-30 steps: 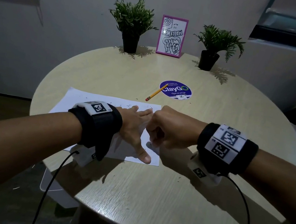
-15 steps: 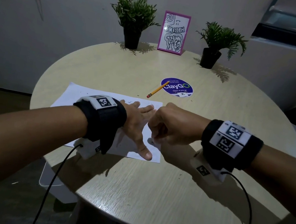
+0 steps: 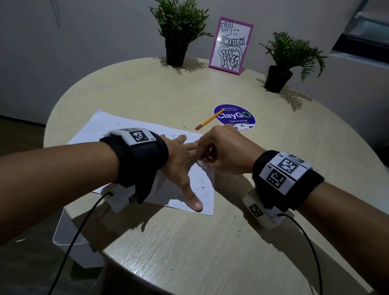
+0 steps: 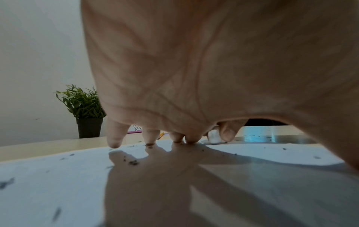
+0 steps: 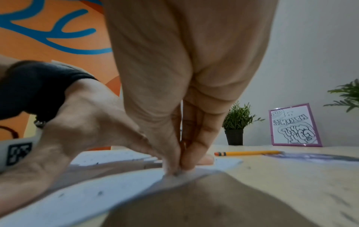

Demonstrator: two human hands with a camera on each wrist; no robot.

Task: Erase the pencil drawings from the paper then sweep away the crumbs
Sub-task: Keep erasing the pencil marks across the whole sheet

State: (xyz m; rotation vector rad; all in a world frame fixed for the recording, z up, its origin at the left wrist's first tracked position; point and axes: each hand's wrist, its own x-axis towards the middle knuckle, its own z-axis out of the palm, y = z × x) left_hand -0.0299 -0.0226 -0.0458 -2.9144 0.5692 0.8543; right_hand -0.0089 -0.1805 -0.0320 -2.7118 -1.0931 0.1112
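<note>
Rubbing farther up the paper [image 3: 139, 133] now, right hand [image 3: 223, 152].

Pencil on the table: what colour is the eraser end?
The pencil is yellow-orange with a pink-red eraser end behind a dark band, clearest in the right wrist view.

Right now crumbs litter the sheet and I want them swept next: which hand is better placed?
Left. The left hand lies flat and empty on the paper among crumbs; the right hand pinches the eraser.

The round purple sticker [image 3: 234, 117] reads "ClayGO".
</note>
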